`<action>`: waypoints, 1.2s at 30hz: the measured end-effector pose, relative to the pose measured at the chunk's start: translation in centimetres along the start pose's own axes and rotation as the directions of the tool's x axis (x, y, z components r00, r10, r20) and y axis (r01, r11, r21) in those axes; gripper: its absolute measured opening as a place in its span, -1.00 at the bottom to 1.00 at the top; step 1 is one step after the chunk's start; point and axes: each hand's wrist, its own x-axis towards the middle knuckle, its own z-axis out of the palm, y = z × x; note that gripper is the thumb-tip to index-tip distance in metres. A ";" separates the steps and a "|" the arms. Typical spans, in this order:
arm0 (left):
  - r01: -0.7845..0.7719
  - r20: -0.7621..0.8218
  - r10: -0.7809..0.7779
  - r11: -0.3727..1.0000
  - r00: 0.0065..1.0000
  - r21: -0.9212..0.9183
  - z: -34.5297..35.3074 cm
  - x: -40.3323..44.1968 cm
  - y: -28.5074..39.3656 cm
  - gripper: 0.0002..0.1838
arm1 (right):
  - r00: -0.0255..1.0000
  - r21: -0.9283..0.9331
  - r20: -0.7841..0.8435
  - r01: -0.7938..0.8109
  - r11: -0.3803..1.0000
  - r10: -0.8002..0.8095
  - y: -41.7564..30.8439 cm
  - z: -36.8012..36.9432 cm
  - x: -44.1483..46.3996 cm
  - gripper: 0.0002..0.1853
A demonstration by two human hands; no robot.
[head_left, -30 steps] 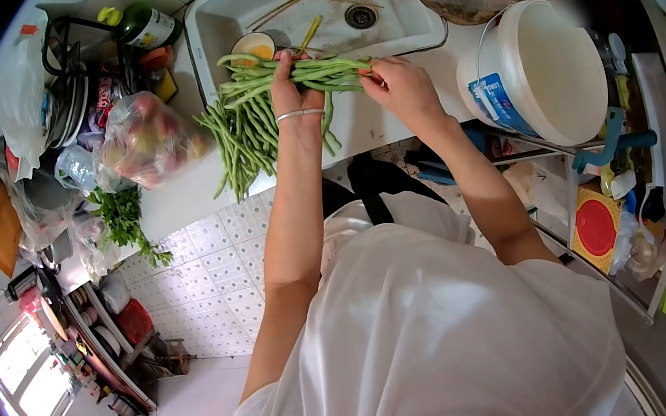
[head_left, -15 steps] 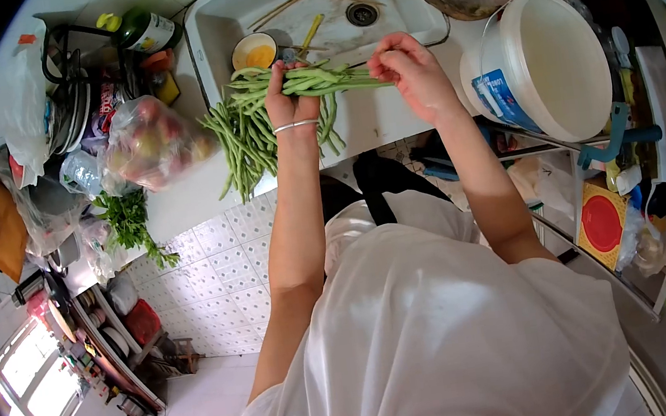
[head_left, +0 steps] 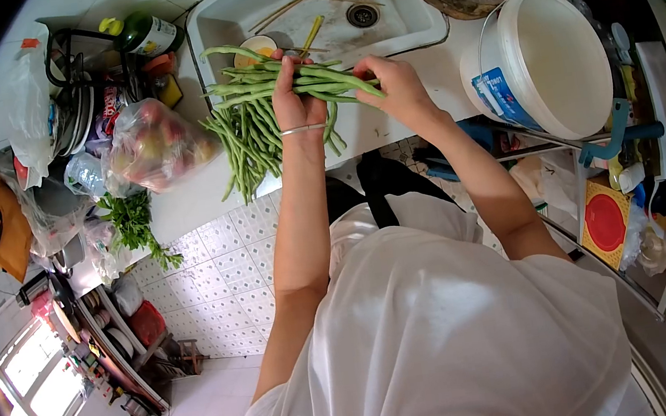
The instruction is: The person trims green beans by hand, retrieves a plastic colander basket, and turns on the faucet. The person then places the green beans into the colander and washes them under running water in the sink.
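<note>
A bundle of long green beans (head_left: 325, 83) lies across my left hand (head_left: 297, 105), whose fingers are wrapped round it from below. At the bundle's right end, my right hand (head_left: 399, 91) pinches the bean tips between thumb and fingers. More green beans (head_left: 245, 148) lie in a heap on the white counter (head_left: 182, 208), beneath and left of my left wrist, with some hanging over the front edge. Just behind the bundle, a small bowl (head_left: 255, 47) with something yellow in it is partly covered by the beans.
Behind my hands is a white sink (head_left: 401, 22) holding chopsticks (head_left: 282, 11). A white bucket (head_left: 554, 65) stands at right. Bagged fruit (head_left: 157, 147), leafy greens (head_left: 131, 224) and a green bottle (head_left: 150, 33) are at left.
My right hand was lifted with fingers loosely bent half a second ago; it has come down and closed on the bean tips. The held beans have shifted and spread leftward over the bowl.
</note>
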 end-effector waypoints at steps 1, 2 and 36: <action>0.004 0.010 -0.004 1.000 1.000 -0.020 0.2 -0.1 0.0 -0.82 | 0.997 0.126 -0.074 -0.024 0.992 0.033 0.5 0.5 -0.1 -0.79; 0.008 0.019 -0.008 0.999 1.000 -0.040 0.3 -0.3 0.1 -0.80 | 0.987 0.250 -0.141 -0.038 0.967 0.075 0.9 0.8 -0.2 -0.83; 0.091 0.284 -0.007 0.955 0.959 -0.283 -3.2 -1.5 1.5 -0.76 | 0.813 0.993 0.114 -0.096 -0.063 0.570 3.9 -0.5 0.7 -0.92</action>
